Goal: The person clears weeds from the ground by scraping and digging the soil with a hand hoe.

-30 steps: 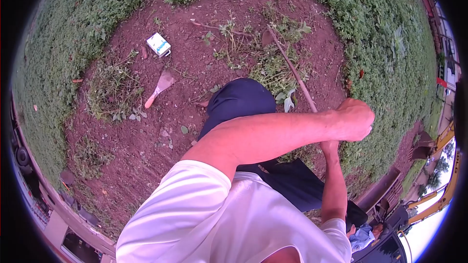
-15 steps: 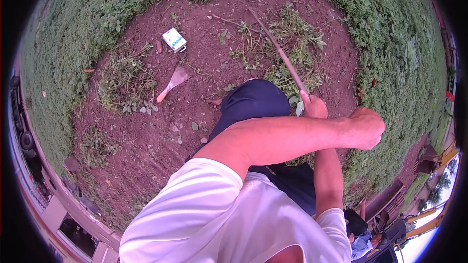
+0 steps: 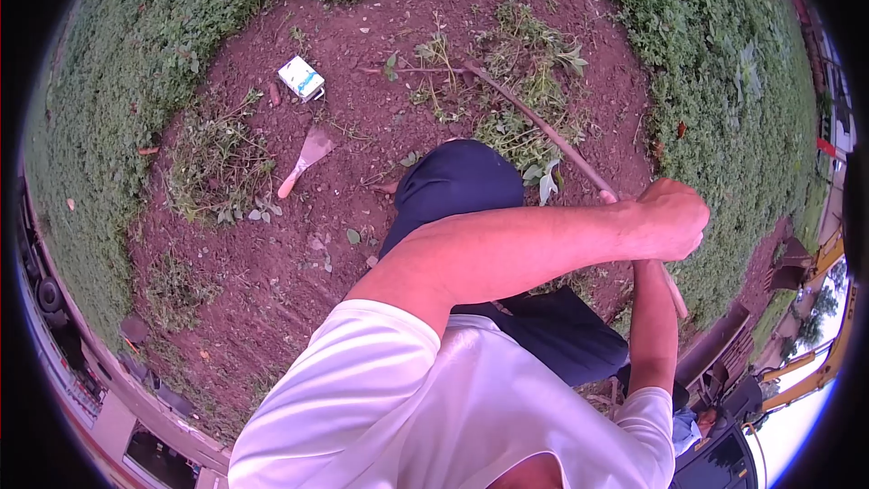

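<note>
My left arm reaches across to the right, and my left hand (image 3: pixel 674 217) is closed in a fist; what it holds, if anything, is hidden. Beneath that forearm, my right hand (image 3: pixel 609 197) shows only a bit of its fingers, against the long wooden handle of a hoe (image 3: pixel 543 127). The handle slants up left to the soil, where its dark head lies beside uprooted weeds (image 3: pixel 520 81). Its rear end comes out below my left wrist. A scraper with an orange-tipped handle (image 3: pixel 309 157) and a white box (image 3: pixel 301 79) lie on the soil.
Pulled weeds (image 3: pixel 217 167) lie in a heap at the left. Low green plants (image 3: pixel 733 127) ring the bare soil (image 3: pixel 362 27). My bent knee (image 3: pixel 462 177) is in the middle. A person (image 3: pixel 685 430) and yellow machinery (image 3: pixel 806 380) show at the lower right.
The hoe's head has come down nearer to me, and its handle lies flatter. My right hand first moved up along the handle, then back behind the left forearm. My left hand stays closed.
</note>
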Available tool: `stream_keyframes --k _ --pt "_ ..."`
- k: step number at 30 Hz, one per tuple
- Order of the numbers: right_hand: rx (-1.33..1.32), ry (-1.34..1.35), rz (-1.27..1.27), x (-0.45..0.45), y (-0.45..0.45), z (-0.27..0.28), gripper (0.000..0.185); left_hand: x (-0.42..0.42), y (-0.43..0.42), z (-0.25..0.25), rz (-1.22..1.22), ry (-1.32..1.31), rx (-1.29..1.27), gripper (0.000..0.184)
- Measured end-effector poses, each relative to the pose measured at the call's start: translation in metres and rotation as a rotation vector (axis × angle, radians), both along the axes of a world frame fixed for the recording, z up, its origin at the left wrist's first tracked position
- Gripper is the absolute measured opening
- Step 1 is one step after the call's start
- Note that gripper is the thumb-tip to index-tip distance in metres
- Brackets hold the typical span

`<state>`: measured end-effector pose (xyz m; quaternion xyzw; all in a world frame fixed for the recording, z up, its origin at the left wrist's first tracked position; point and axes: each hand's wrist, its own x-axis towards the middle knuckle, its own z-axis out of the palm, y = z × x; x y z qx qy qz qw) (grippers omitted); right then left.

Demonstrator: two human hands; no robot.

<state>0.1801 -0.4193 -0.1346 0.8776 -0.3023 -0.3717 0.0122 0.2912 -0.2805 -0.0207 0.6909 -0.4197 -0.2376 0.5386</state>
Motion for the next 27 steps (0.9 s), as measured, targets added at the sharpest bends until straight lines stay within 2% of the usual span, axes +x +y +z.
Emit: stream_keyframes --k 4,6,13,14,16,20,22,24,26,27 --pt "0.020 -0.168 -0.065 -0.052 -0.047 0.005 0.068 0.009 0.005 0.007 -0.073 -0.014 -0.002 0.020" --pt "0.045 -0.238 -0.085 -0.078 -0.065 0.002 0.068 0.006 0.008 0.012 -0.148 0.012 0.043 0.030" --pt "0.168 -0.556 -0.024 -0.204 -0.119 -0.020 0.071 -0.024 -0.001 0.002 -0.256 -0.097 0.093 0.030" --pt "0.200 -0.285 -0.131 -0.221 -0.124 -0.018 0.072 -0.026 0.000 0.000 -0.273 -0.118 0.118 0.029" --pt "0.151 -0.126 -0.392 -0.227 -0.092 0.027 0.074 -0.030 0.004 -0.003 -0.312 -0.139 0.155 0.029" --pt "0.067 -0.251 -0.379 -0.297 -0.076 0.031 0.075 -0.039 0.014 -0.010 -0.384 -0.176 0.185 0.028" --pt "-0.027 -0.227 -0.384 -0.308 -0.067 0.032 0.074 -0.040 0.016 -0.010 -0.414 -0.181 0.189 0.027" --pt "-0.009 -0.226 -0.432 -0.288 -0.061 0.036 0.073 -0.046 0.016 -0.010 -0.450 -0.184 0.189 0.027" --pt "0.012 -0.373 -0.405 -0.241 -0.053 0.043 0.072 -0.055 0.010 -0.011 -0.431 -0.172 0.116 0.026" --pt "0.027 -0.422 -0.337 -0.237 -0.070 0.021 0.072 -0.059 0.006 -0.013 -0.434 -0.186 0.112 0.027"
